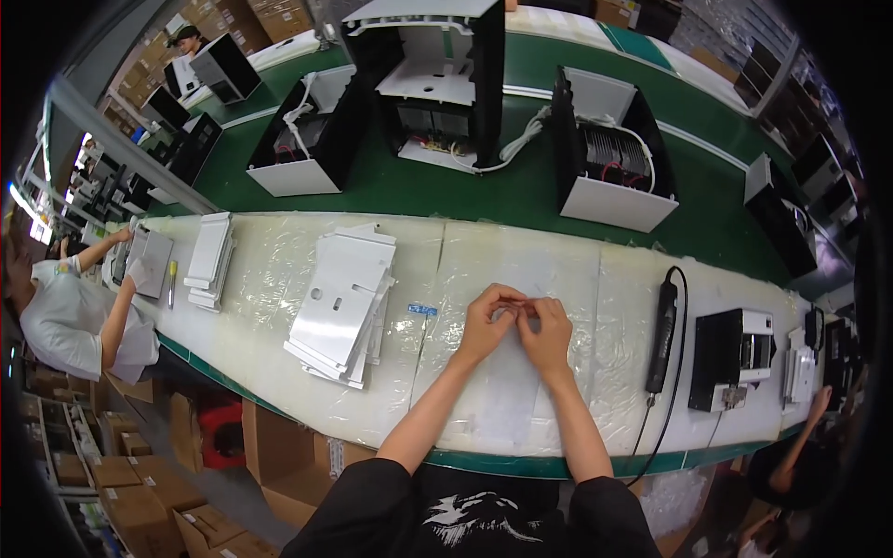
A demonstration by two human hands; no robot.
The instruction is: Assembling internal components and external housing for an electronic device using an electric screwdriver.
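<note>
My left hand (488, 323) and my right hand (546, 330) meet over the middle of the plastic-covered bench (502, 409). Their thumbs and fingertips are pinched together; whatever they hold, if anything, is too small or hidden to name. To the left of them lies a stack of white metal panels (344, 302) with cut-outs, loosely piled. A small blue strip (422, 310) is on the bench between that stack and my left hand. Right of my right hand, a black electric screwdriver (662, 335) with a cord lies with its tip toward me.
Open black-and-white housings (619, 172) with wiring stand on the green conveyor (400, 200) beyond the bench. A smaller stack of panels (212, 260) and a co-worker (79, 307) are at left. A black-and-white unit (730, 358) sits at right. Cardboard boxes (288, 456) stand below the bench.
</note>
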